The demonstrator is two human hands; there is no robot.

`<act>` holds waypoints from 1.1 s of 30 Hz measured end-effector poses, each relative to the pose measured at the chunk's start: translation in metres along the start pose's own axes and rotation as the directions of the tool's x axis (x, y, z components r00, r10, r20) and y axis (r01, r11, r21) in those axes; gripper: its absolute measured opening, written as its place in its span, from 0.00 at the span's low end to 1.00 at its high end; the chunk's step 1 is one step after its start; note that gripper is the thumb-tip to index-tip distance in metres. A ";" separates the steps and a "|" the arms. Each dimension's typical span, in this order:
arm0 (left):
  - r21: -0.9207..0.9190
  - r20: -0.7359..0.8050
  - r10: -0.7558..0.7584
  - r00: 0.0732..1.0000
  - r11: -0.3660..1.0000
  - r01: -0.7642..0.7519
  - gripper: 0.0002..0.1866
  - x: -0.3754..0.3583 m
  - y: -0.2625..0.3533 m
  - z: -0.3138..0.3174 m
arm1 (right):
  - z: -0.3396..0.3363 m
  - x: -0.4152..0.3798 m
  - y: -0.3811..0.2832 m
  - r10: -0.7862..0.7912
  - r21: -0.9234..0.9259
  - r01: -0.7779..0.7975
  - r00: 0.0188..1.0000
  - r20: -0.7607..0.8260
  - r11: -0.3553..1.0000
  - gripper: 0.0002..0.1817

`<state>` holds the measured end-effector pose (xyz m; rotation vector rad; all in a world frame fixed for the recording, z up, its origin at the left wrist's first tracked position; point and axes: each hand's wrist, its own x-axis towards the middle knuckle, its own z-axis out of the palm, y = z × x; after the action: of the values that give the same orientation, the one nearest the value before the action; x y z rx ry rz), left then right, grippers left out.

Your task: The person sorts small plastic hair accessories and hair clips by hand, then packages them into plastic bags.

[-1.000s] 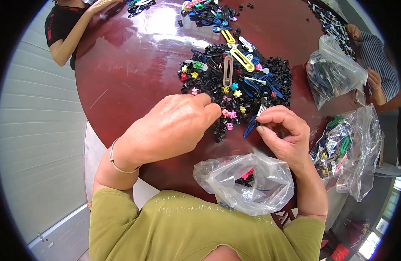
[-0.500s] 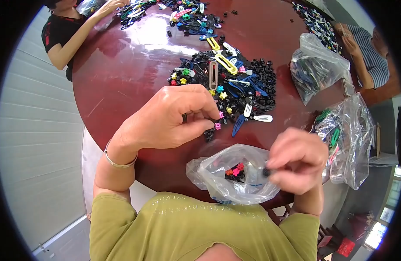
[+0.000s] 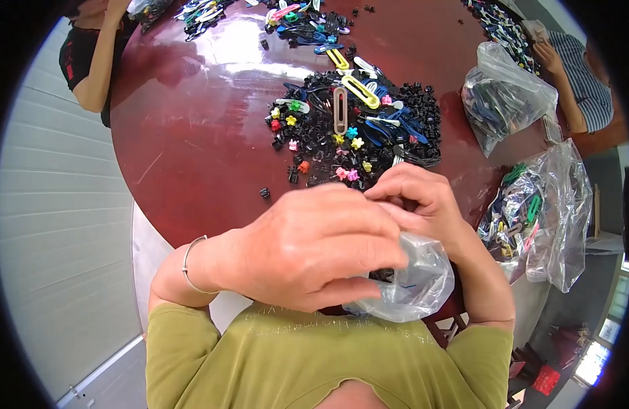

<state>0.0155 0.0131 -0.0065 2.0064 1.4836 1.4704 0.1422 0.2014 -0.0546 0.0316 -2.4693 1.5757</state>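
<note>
My left hand (image 3: 321,249) is over the left part of an open clear plastic bag (image 3: 423,279), its thumb and fingers bent toward each other; whether anything is between them is hidden. Beyond the bag, my right hand (image 3: 420,201) is at the near edge of a pile of small black claw clips (image 3: 314,146), its fingers curled together. What those fingertips hold cannot be made out. Among the black clips lie small coloured flower clips, blue and white snap clips, a yellow clip (image 3: 361,92) and a brown clip (image 3: 340,110).
Filled clear bags stand at the right (image 3: 508,102) and lower right (image 3: 560,218) of the round red table (image 3: 171,157). More clip piles (image 3: 307,27) lie farther back. One person (image 3: 89,61) sits at the upper left, another (image 3: 573,75) at the upper right.
My left hand has moved from the pile down and right over the bag. My right hand has moved from beside the bag up and left to the pile's near edge.
</note>
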 end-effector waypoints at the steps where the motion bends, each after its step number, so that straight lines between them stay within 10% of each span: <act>1: 0.028 -0.028 -0.013 1.000 0.999 0.014 0.16 0.001 0.000 -0.004 | 0.000 0.000 0.004 -0.062 -0.049 0.063 0.997 0.036 0.997 0.11; 4: 0.117 -0.155 -0.102 0.983 0.986 0.121 0.15 0.003 -0.008 -0.018 | 0.005 -0.001 0.011 -0.157 -0.255 0.165 0.986 0.054 0.953 0.14; 14: 0.610 0.181 -0.584 0.791 0.698 0.375 0.03 -0.019 -0.030 -0.029 | 0.011 0.000 0.007 -0.284 -0.457 0.360 0.931 0.230 0.813 0.21; 33: 0.524 0.149 -0.451 0.880 0.791 0.317 0.06 -0.021 -0.034 -0.010 | 0.016 0.000 -0.001 -0.303 -0.545 0.416 0.908 0.288 0.728 0.23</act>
<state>-0.0114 0.0074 -0.0371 1.8704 2.1312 0.6672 0.1395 0.1868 -0.0599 0.5448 -2.7617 0.6112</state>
